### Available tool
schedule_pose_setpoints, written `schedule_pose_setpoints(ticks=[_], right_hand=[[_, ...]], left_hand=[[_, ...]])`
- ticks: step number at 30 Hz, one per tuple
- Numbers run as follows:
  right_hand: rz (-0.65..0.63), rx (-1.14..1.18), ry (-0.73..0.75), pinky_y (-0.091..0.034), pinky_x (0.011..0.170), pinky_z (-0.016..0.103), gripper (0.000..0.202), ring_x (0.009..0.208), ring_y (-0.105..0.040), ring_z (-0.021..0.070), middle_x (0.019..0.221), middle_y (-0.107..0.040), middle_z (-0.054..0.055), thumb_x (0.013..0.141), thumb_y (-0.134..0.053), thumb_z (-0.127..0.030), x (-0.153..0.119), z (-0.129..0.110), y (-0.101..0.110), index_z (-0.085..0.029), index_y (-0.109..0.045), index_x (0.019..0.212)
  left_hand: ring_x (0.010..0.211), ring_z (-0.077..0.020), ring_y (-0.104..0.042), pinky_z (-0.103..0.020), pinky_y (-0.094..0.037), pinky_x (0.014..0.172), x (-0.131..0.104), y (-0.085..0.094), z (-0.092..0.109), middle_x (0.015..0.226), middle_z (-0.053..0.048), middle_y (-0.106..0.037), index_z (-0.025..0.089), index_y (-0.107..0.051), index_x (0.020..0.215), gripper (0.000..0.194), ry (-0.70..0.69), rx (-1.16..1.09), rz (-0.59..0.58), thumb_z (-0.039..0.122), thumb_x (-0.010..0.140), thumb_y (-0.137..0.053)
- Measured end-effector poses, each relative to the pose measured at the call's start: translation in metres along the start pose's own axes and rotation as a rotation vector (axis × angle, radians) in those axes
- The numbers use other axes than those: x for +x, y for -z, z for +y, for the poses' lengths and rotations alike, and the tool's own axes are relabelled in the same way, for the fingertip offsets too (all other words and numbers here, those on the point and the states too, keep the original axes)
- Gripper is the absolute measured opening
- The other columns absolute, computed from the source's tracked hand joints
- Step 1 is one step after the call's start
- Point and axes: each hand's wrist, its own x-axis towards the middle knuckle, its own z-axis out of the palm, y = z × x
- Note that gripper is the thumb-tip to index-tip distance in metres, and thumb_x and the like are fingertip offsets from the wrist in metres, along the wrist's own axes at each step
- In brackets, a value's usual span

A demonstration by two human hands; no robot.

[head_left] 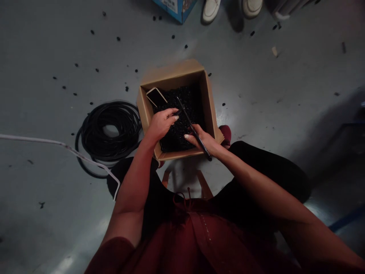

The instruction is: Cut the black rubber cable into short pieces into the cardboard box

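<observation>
Over an open cardboard box are both of my hands. My left hand is closed, its fingertips pinching a small black piece. Closed around a long, thin, dark tool, my right hand holds it slantwise; its upper end is close to the left fingertips. The tool's exact kind is unclear. Many small shiny black pieces fill the lower part of the box. A flat dark rectangle with a pale edge, like a phone, leans in the box's far left corner.
A coil of black hose lies on the floor left of the box. A thin pale rod reaches in from the left. Small black bits are scattered across the floor. At the top are a blue box and another person's white shoes.
</observation>
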Motion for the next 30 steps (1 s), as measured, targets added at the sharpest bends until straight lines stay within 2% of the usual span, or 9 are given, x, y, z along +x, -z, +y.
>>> schedule_pose_setpoints(ticks=[8, 19, 23, 27, 30], right_hand=[[-0.053, -0.065, 0.001, -0.051, 0.09, 0.047, 0.061, 0.105, -0.066, 0.034, 0.117, -0.067, 0.016, 0.089, -0.058, -0.056, -0.0011, -0.0008, 0.0031, -0.017, -0.048, 0.135], [-0.05, -0.025, 0.029, -0.05, 0.082, 0.04, 0.055, 0.094, -0.065, 0.0278, 0.109, -0.068, 0.012, 0.089, -0.059, -0.054, -0.0017, 0.0008, 0.0018, -0.018, -0.05, 0.13], [-0.013, -0.078, -0.02, -0.047, 0.079, 0.038, 0.047, 0.091, -0.064, 0.0278, 0.101, -0.068, 0.011, 0.091, -0.054, -0.054, -0.0023, -0.0036, 0.0012, -0.019, -0.054, 0.122], [0.034, -0.103, -0.056, -0.043, 0.072, 0.033, 0.038, 0.081, -0.062, 0.0248, 0.088, -0.066, 0.007, 0.092, -0.048, -0.052, -0.0021, -0.0075, 0.0043, -0.02, -0.056, 0.112], [0.069, -0.113, -0.04, -0.04, 0.069, 0.031, 0.035, 0.078, -0.06, 0.0235, 0.084, -0.064, 0.005, 0.092, -0.047, -0.051, -0.0017, -0.0071, 0.0077, -0.022, -0.055, 0.109]], left_hand=[[0.098, -0.0206, -0.068, -0.037, -0.049, 0.1, -0.0009, 0.0063, 0.0032, 0.108, -0.009, -0.077, 0.013, -0.071, 0.125, 0.041, 0.007, 0.073, -0.004, 0.022, 0.089, -0.052], [0.092, -0.0194, -0.068, -0.037, -0.05, 0.098, -0.0049, 0.0097, 0.0043, 0.11, -0.009, -0.076, 0.015, -0.072, 0.122, 0.039, -0.022, 0.094, -0.089, 0.025, 0.09, -0.053], [0.088, -0.0185, -0.067, -0.036, -0.051, 0.094, -0.0052, 0.0083, 0.0034, 0.105, -0.009, -0.076, 0.013, -0.071, 0.122, 0.04, -0.023, 0.053, -0.115, 0.025, 0.089, -0.052], [0.08, -0.0154, -0.064, -0.031, -0.052, 0.083, -0.0029, 0.0027, -0.0007, 0.098, -0.008, -0.074, 0.012, -0.066, 0.127, 0.043, -0.002, -0.058, -0.11, 0.029, 0.09, -0.052], [0.072, -0.0127, -0.061, -0.027, -0.05, 0.073, -0.0026, 0.0012, -0.0016, 0.089, -0.006, -0.071, 0.012, -0.068, 0.113, 0.035, 0.004, -0.092, -0.146, 0.033, 0.091, -0.051]])
